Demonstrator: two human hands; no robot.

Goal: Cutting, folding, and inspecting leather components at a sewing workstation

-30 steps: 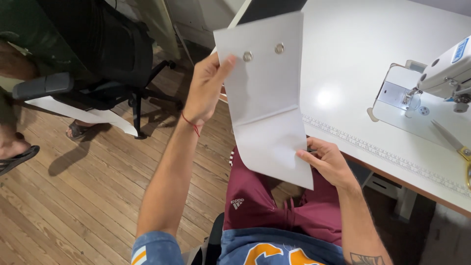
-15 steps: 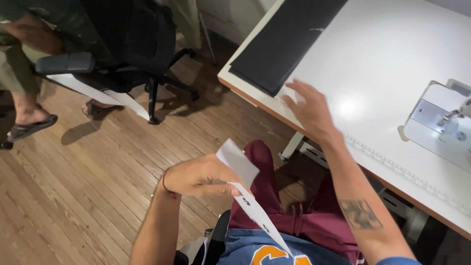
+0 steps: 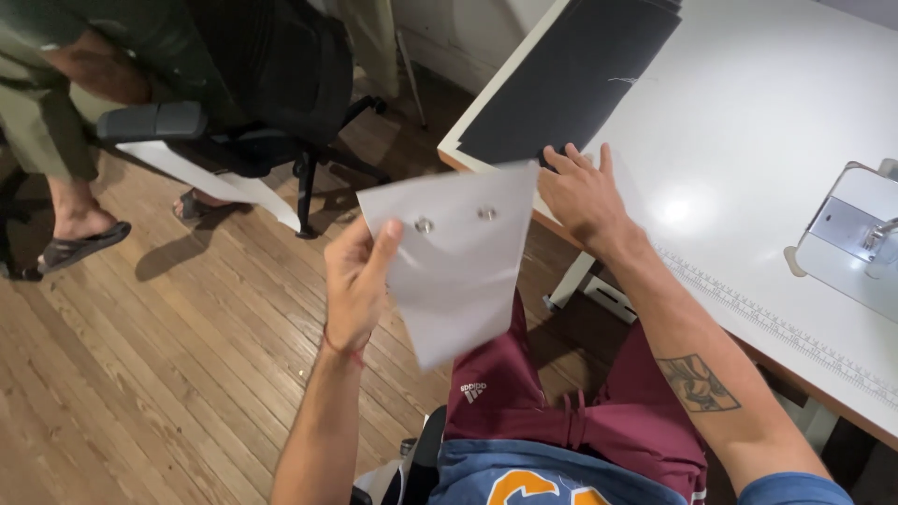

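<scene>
My left hand (image 3: pixel 360 281) grips white sheet (image 3: pixel 454 257) with two metal snaps, held up over lap, above wood floor (image 3: pixel 140 374). My right hand (image 3: pixel 582 194) lies unclenched, fingers spread, at edge of black fabric (image 3: pixel 571 79) on white table (image 3: pixel 776 122). Sewing machine (image 3: pixel 856 238) far right. Office chair (image 3: pixel 253 84) beyond, another person's sandalled foot (image 3: pixel 79 238) beside it.

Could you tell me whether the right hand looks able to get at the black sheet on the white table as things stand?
Probably yes. The right hand lies open at the table's near edge, its fingertips at the black sheet, with nothing between them. The left hand holds the white piece off to the side.
</scene>
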